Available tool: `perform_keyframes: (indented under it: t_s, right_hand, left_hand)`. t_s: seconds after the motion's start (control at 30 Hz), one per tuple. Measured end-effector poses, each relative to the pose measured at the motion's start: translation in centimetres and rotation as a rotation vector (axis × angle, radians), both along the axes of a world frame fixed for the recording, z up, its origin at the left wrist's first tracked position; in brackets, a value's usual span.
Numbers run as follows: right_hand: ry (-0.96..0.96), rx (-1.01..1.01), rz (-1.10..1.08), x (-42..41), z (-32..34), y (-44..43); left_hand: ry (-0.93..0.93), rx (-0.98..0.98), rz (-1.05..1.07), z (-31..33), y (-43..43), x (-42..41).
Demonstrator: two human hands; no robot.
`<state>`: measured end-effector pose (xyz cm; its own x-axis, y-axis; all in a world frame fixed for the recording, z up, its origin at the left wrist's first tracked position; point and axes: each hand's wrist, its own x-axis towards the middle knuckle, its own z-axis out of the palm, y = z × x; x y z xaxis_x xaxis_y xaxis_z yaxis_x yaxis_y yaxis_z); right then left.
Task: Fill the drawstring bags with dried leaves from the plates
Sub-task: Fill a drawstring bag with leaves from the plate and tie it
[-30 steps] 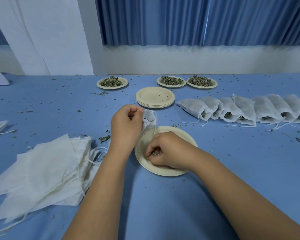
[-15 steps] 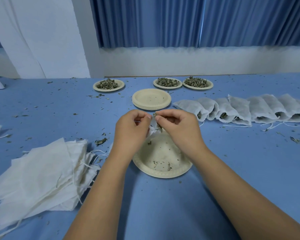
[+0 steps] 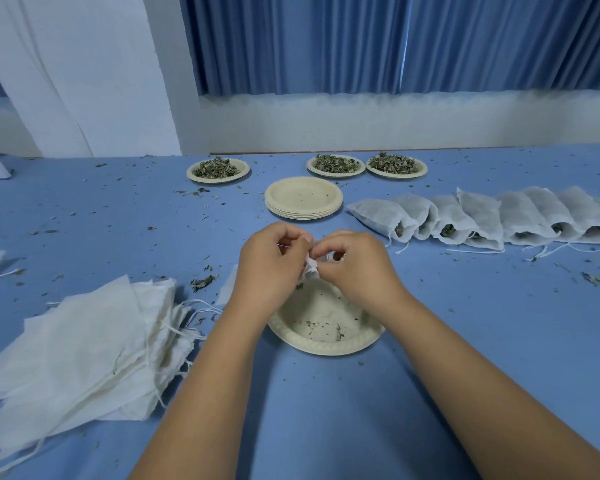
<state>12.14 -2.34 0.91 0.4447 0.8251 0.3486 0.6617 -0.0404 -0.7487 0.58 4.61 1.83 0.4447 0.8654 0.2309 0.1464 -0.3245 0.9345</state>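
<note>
**Here, both hands pinch one small bag above a nearly bare plate**

From my remote seat I look down through the head camera at a blue table (image 3: 326,427). The left hand (image 3: 271,261) and right hand (image 3: 357,268) meet at the centre, knuckles up and fingers curled inward. Together they pinch a crumpled white drawstring bag (image 3: 309,271). Only a small fold of it shows between the fingertips, and a thin string (image 3: 284,245) runs out beside the left fingers (image 3: 293,237). I cannot tell whether the bag's mouth is open.

Directly below the fingers, on my side, lies a paper plate (image 3: 326,344) holding only a few crumbs of dried leaves (image 3: 338,332).

Just beyond the fingertips sits a stack of empty plates (image 3: 303,199). Farther beyond stand three heaped plates of leaves. One (image 3: 218,169) is off to the left of the fingers, and two (image 3: 336,165) (image 3: 395,165) are side by side to the right.

Right of the right hand's fingers runs an overlapping row of filled bags (image 3: 482,220). Their mouths face me and green shows inside.

Left of the left hand's fingers, and closer to me, lies a pile of flat empty bags (image 3: 84,341) with loose strings.

Leaf scraps (image 3: 201,282) dot the table. A blue curtain (image 3: 361,43) hangs along the far wall.
</note>
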Motion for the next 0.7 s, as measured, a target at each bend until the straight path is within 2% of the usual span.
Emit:
perform_keyframes:
  t_s: [0.13, 0.3, 0.37, 0.43, 0.5, 0.6, 0.7]
  right_hand:
    - [0.003, -0.033, 0.049, 0.2, 0.4, -0.2]
    - [0.136, -0.153, 0.208, 0.6, 1.5, -1.1]
    - [0.18, -0.124, 0.206, 1.0, 2.1, -1.4]
    - [0.095, -0.14, 0.199, 1.7, 2.7, -2.0]
    - [-0.06, -0.359, 0.283, 2.2, 3.0, -2.6]
    - [-0.161, -0.706, 0.391, 2.0, 2.5, -3.0]
    - [-0.181, -0.756, 0.387, 1.3, 1.9, -2.6]
  left_hand:
    - [-0.001, 0.0, -0.025, 0.0, -0.1, 0.0]
    - [0.011, 0.025, -0.008, -0.1, 0.2, -0.2]
    - [-0.023, 0.011, 0.05, -0.2, 0.6, -0.4]
    - [-0.057, 0.001, 0.117, -0.3, 1.0, -0.5]
    - [-0.081, -0.007, 0.156, -0.3, 1.4, -0.6]
    - [-0.084, -0.007, 0.163, -0.3, 1.5, -0.7]
    - [-0.084, -0.011, 0.15, -0.4, 1.5, -0.6]
